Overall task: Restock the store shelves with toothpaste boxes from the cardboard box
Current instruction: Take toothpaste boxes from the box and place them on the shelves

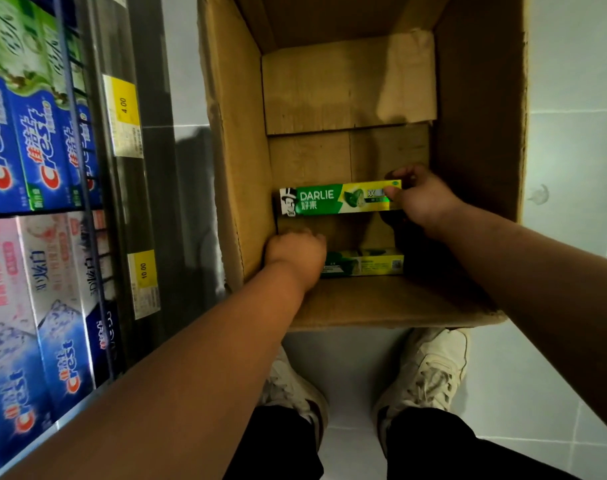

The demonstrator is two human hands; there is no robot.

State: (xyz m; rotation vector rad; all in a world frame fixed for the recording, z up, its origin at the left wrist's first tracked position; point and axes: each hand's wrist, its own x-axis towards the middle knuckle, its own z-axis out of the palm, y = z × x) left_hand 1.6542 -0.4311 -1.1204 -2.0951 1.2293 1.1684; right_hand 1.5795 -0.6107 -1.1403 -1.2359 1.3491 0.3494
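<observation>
Fingers (pixel 407 173) & thumb of right hand (pixel 423 199) pinch the right end of a long green-yellow cardboard toothpaste carton (pixel 329 199), held inside the open brown cardboard box (pixel 233 168). Left hand (pixel 295 252) sits curled at a 2nd green-yellow carton (pixel 368 263) by the near wall; grip hidden, can't tell. Prob. light, stiff, glossy-slick, crushable: better held mid-length across narrow sides, gentle squeeze.

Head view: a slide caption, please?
Right hand grips a Darlie box inside the cardboard box; left hand covers a second box's end.
</observation>
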